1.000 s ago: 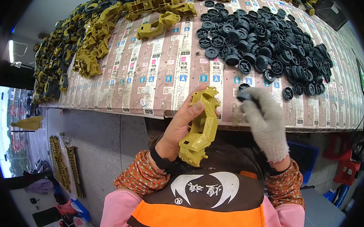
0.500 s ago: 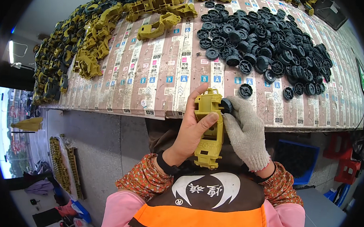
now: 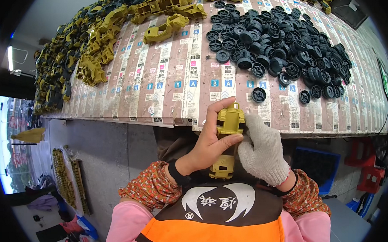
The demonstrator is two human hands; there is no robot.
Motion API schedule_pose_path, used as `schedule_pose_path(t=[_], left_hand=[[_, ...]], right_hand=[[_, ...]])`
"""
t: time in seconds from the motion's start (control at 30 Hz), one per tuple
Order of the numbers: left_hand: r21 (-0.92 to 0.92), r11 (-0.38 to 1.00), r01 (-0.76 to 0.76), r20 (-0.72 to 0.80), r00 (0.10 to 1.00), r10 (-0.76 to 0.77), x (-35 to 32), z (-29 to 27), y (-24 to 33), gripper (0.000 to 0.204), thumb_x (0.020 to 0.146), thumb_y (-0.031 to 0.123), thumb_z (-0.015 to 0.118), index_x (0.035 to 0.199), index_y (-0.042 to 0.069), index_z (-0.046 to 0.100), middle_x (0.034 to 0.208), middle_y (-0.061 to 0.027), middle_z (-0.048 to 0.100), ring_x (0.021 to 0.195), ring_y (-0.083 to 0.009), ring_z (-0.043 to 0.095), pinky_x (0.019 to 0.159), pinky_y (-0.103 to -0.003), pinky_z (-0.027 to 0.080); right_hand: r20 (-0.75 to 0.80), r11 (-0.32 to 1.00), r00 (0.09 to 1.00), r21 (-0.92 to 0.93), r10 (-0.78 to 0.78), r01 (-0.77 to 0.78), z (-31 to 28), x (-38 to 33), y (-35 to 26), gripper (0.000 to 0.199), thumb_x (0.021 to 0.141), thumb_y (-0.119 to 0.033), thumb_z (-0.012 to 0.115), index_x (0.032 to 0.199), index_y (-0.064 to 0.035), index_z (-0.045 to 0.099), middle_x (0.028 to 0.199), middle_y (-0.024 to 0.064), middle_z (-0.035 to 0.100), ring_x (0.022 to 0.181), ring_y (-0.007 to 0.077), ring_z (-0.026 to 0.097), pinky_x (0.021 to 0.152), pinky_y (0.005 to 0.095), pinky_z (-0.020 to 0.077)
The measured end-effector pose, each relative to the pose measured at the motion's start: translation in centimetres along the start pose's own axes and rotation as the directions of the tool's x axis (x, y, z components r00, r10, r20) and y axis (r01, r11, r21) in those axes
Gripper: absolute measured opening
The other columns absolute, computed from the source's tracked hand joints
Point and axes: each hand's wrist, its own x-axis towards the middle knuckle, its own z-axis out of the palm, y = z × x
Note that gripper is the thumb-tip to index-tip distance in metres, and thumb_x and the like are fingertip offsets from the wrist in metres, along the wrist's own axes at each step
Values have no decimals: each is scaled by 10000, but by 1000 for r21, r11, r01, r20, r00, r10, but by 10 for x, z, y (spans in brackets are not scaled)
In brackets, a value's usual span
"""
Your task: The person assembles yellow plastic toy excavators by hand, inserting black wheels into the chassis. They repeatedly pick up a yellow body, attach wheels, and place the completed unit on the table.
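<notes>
A yellow plastic toy vehicle body point(image 3: 231, 122) is held upright in front of my apron, just off the table's front edge. My bare left hand point(image 3: 212, 143) is closed round it, thumb across its front and fingers along its left side. My right hand point(image 3: 262, 147), in a pale knitted glove, presses against the body's right side with curled fingers. The black wheel that those fingers held a moment ago is hidden behind glove and body. One loose black wheel point(image 3: 258, 95) lies on the table just beyond my hands.
A heap of black wheels point(image 3: 288, 51) covers the table's point(image 3: 169, 102) far right. Yellow bodies point(image 3: 165, 29) lie at the back left, beside a long pile of yellow-and-black pieces point(image 3: 60, 59). Below the table, a blue crate point(image 3: 330, 176) and red stools point(image 3: 370, 178) stand at right.
The toy vehicle body has shifted slightly right and turned in my left hand. The black wheel in my gloved fingers has gone out of sight against the body's right side.
</notes>
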Motion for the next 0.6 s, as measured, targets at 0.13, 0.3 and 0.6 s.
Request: schedule_pose_path(t=[0.13, 0.3, 0.6], left_hand=[[-219, 964, 153, 11, 988, -154, 5, -8, 6, 856, 964, 104, 804, 1648, 120, 291, 1369, -71, 548, 1214, -161, 569, 1061, -327, 490], [-614, 771, 169, -118, 946, -302, 17, -31, 25, 791, 989, 79, 770, 1649, 103, 336, 1298, -76, 652, 1055, -149, 707, 887, -317, 627], [-844, 513, 158, -172, 825, -538, 23, -31, 32, 438, 1066, 356, 688, 1371, 56, 591, 1129, -119, 731, 957, -229, 762, 801, -390, 666]], right_hand=[[31, 998, 999, -48, -45, 46, -17, 20, 9, 149, 917, -76, 623, 1062, -60, 651, 789, 233, 681, 731, 452, 695, 649, 536, 548], [-210, 898, 974, -439, -83, -18, -41, 57, 43, 141, 951, -167, 696, 1029, -53, 669, 870, 200, 700, 800, 402, 717, 688, 504, 558], [-35, 907, 996, -416, -88, 65, -24, 54, 45, 216, 908, -151, 756, 1060, -37, 654, 993, 182, 646, 931, 406, 670, 796, 482, 540]])
